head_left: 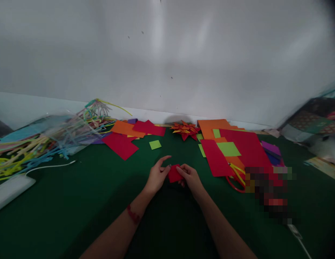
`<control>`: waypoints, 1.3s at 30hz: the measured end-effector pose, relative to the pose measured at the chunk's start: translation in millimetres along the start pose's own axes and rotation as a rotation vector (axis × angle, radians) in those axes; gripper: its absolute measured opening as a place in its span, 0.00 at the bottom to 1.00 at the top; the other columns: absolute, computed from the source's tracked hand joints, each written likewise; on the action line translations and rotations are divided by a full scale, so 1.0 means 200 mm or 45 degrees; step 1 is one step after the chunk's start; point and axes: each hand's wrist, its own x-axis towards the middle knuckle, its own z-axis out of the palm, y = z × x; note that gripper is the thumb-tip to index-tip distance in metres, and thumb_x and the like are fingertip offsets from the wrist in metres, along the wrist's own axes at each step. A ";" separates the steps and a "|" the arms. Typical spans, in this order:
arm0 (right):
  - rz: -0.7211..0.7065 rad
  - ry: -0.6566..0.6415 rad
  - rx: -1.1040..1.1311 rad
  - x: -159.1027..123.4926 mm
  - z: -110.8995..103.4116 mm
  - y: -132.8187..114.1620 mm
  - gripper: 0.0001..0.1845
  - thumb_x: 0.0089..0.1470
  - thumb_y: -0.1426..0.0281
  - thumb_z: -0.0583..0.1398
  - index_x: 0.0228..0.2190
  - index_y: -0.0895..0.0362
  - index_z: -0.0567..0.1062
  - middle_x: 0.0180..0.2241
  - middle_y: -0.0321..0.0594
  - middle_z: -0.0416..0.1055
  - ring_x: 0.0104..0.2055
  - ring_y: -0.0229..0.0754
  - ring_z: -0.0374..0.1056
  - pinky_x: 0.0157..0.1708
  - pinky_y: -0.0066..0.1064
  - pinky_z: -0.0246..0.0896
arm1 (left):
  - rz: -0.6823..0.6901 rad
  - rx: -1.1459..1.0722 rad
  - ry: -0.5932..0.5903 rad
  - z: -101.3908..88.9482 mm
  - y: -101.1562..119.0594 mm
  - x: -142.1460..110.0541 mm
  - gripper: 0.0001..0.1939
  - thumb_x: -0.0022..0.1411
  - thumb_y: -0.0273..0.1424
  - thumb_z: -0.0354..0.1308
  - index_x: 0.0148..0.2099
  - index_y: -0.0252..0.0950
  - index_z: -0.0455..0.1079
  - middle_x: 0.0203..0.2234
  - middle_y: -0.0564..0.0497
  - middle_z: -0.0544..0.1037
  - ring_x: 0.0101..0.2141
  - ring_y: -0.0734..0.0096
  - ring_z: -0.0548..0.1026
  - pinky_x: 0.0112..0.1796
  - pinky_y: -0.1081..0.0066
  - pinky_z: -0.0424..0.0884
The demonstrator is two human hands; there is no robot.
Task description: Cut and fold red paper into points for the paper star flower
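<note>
Between both hands a small red piece of paper (175, 174) is held above the green table. My left hand (158, 175) pinches its upper left corner with the thumb, the index finger stretched out above. At the paper's right side, my right hand (190, 177) grips it between thumb and fingers; some fingertips are hidden behind it. Whether the paper is folded I cannot tell. Beyond the hands lies a small lime-green paper square (155, 145). Farther back sits a spiky red and orange paper flower (184, 130).
Red and orange sheets (121, 144) lie back left, beside a plastic bag of pipe cleaners (72, 129). More coloured sheets (241, 145) spread at right, with yellow-and-red scissors (237, 174) near a blurred object (274, 196). A white device (14, 189) with a cable lies at left.
</note>
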 end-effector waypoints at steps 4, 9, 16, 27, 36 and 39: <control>0.019 0.005 -0.011 0.00 0.01 0.00 0.18 0.46 0.55 0.57 0.22 0.57 0.64 0.10 0.28 0.62 0.09 0.29 0.53 0.09 0.20 0.44 | 0.036 0.028 0.008 -0.01 0.01 -0.01 0.20 0.58 0.34 0.50 0.53 0.38 0.60 0.10 0.62 0.58 0.13 0.81 0.53 0.17 0.80 0.47; 0.023 -0.001 -0.025 0.00 0.02 0.01 0.18 0.46 0.54 0.56 0.24 0.57 0.65 0.11 0.28 0.62 0.11 0.30 0.55 0.10 0.21 0.47 | 0.054 0.078 -0.002 -0.01 0.02 -0.01 0.18 0.57 0.33 0.49 0.50 0.37 0.64 0.11 0.61 0.59 0.14 0.81 0.52 0.17 0.80 0.47; 0.009 -0.012 -0.074 0.00 0.03 0.01 0.18 0.46 0.54 0.57 0.27 0.57 0.67 0.17 0.31 0.65 0.15 0.32 0.60 0.15 0.24 0.55 | 0.095 0.255 0.049 -0.02 0.01 -0.01 0.18 0.58 0.33 0.48 0.52 0.39 0.62 0.11 0.61 0.58 0.13 0.80 0.53 0.17 0.79 0.49; -0.058 0.495 -0.449 0.13 -0.18 -0.07 0.25 0.47 0.53 0.54 0.42 0.57 0.63 0.23 0.37 0.68 0.24 0.42 0.67 0.19 0.30 0.61 | 0.341 1.110 0.253 -0.01 0.01 0.08 0.25 0.64 0.41 0.38 0.60 0.37 0.48 0.58 0.44 0.54 0.57 0.61 0.52 0.52 0.61 0.53; -0.459 0.651 -1.597 0.27 -0.32 -0.03 0.24 0.57 0.63 0.46 0.55 0.53 0.57 0.59 0.45 0.47 0.60 0.52 0.42 0.52 0.46 0.46 | -0.039 1.681 0.213 -0.16 -0.09 0.37 0.30 0.61 0.48 0.30 0.60 0.39 0.51 0.60 0.43 0.48 0.58 0.51 0.46 0.52 0.44 0.37; -0.449 0.290 -1.806 0.29 -0.30 0.02 0.24 0.58 0.61 0.43 0.55 0.49 0.56 0.60 0.37 0.45 0.62 0.47 0.36 0.56 0.46 0.36 | 0.003 1.720 0.162 -0.18 -0.10 0.38 0.29 0.62 0.47 0.29 0.60 0.42 0.52 0.60 0.45 0.51 0.58 0.51 0.46 0.51 0.42 0.31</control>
